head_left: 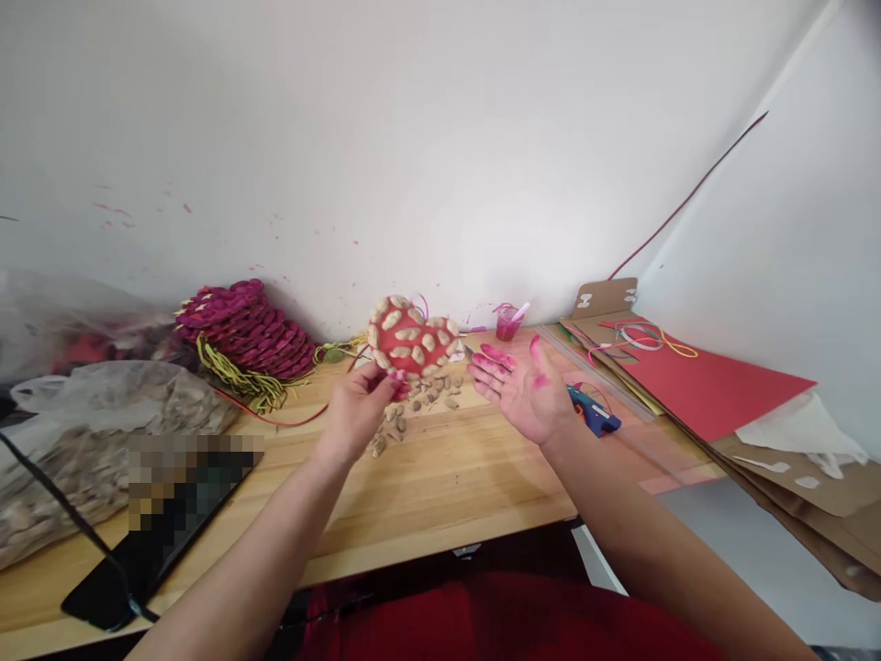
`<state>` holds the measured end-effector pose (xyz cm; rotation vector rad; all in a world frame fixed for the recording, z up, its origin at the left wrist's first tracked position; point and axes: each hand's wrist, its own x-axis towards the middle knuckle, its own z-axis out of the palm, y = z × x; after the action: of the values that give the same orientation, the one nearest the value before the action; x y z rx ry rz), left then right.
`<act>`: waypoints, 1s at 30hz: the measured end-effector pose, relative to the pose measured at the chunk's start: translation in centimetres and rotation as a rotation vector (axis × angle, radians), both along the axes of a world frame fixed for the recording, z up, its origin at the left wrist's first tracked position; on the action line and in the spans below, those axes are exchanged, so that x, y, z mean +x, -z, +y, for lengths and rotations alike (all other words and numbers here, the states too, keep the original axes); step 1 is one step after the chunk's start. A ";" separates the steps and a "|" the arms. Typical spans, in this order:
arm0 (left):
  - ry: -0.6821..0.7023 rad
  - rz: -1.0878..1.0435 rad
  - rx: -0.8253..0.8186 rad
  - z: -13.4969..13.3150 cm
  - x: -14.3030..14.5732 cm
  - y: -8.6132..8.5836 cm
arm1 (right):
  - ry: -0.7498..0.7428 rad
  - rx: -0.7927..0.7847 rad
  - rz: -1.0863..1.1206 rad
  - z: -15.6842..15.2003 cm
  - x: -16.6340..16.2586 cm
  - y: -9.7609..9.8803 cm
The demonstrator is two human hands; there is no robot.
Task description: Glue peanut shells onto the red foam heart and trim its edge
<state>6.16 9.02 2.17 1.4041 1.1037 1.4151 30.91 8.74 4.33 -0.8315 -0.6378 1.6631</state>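
Item: red heart-shaped plaque studded with pale peanut shells (411, 338), held above light wooden table (440, 477), in front of white wall.
Left hand (354, 408): fingers pinched on plaque's lower edge.
Right hand (527, 390): just beside plaque, palm up, pink-stained fingers spread, holding nothing.
Below: loose peanut shells (419, 399).
Near: small pink plastic cup (507, 323), blue glue gun (593, 410), heap of magenta-dyed shells (244, 332).
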 end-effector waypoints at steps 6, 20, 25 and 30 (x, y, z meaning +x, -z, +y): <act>0.293 -0.444 -0.439 -0.8 4.6 0.1 | 0.016 0.107 -0.158 -0.1 0.8 1.0; 0.371 -0.597 -0.488 0.3 7.0 2.9 | 0.111 0.684 -1.590 -8.5 5.3 4.4; 0.367 -0.574 -0.461 0.0 6.8 3.5 | 0.282 0.491 -2.049 -9.2 7.7 5.7; 0.355 -0.546 -0.443 0.2 6.5 3.7 | 0.287 0.466 -2.143 -8.2 8.7 6.7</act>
<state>12.67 9.21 -1.53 0.7790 0.7063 1.1101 39.60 0.50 -2.37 -1.9804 -1.9779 -0.2977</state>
